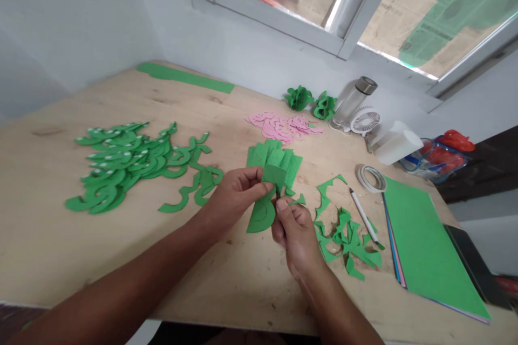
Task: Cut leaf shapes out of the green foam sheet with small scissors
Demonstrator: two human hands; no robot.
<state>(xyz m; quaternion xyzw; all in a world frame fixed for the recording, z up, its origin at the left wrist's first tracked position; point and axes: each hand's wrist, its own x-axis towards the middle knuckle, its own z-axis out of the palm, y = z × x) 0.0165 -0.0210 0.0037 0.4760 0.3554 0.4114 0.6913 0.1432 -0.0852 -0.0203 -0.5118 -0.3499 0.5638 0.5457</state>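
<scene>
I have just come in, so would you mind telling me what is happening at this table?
A person's left hand holds a green piece with drawn curves, while the right hand holds a small dark tool against its edge. Just beyond are more green strips. Curved green cut-outs are heaped to the left, pink cut-outs lie farther back, and green scraps lie to the right, near a white pen.
</scene>
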